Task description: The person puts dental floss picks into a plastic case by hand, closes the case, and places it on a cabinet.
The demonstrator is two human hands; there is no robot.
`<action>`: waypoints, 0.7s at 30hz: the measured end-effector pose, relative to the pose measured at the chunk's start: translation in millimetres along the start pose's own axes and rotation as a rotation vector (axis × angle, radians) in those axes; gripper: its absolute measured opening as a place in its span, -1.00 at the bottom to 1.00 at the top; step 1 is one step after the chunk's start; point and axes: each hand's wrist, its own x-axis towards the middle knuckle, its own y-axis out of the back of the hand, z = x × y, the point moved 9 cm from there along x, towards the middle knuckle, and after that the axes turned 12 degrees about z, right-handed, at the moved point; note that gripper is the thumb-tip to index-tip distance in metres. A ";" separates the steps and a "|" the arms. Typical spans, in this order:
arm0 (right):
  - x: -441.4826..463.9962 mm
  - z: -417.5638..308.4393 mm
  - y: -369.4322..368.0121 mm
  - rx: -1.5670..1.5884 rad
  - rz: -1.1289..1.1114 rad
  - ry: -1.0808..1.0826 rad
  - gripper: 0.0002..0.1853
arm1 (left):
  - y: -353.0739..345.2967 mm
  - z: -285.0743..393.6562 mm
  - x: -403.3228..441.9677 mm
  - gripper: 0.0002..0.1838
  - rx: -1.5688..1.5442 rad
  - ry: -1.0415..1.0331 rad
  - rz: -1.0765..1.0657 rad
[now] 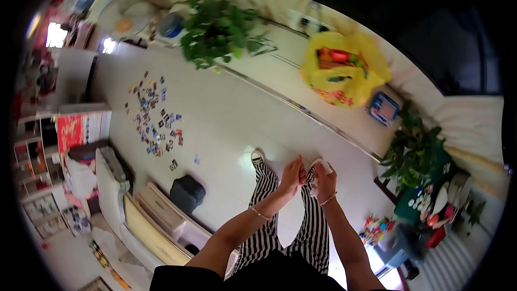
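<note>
My two hands are raised close together in front of my striped trousers. My left hand (292, 177) has its fingers curled closed, and anything inside them is hidden. Just to its right, my right hand (327, 182) is closed around a crumpled white tissue (315, 187), part of which sticks out between the fingers. A small gap shows between the hands. Below them are my shoes on the pale tiled floor (226, 124).
Many small cards (148, 113) lie scattered on the floor at left, near a dark stool (188, 194). Along the low white cabinet (285, 81) stand a leafy plant (215, 29) and a yellow plastic bag (344, 70). A sofa (116, 188) is at left, toys (376, 230) at right.
</note>
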 end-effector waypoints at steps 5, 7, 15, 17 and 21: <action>-71.9 -18.2 -128.5 -0.093 -0.206 0.004 -0.83 | 75.8 95.8 -42.5 -0.55 -0.235 -0.085 0.049; -102.9 -23.9 -182.8 -0.116 -0.266 0.027 -0.84 | 107.0 135.4 -59.5 -0.58 -0.311 -0.100 0.022; -213.8 -12.6 -355.6 -0.180 -0.366 0.042 -0.81 | 227.2 283.1 -116.4 -0.75 -0.465 -0.362 -0.009; -224.6 -10.0 -388.2 -0.151 -0.389 0.082 -0.80 | 245.7 310.2 -121.1 -0.76 -0.480 -0.375 -0.001; -241.4 -21.8 -446.8 -0.197 -0.423 0.075 -0.78 | 270.6 362.9 -118.6 -0.77 -0.512 -0.443 0.028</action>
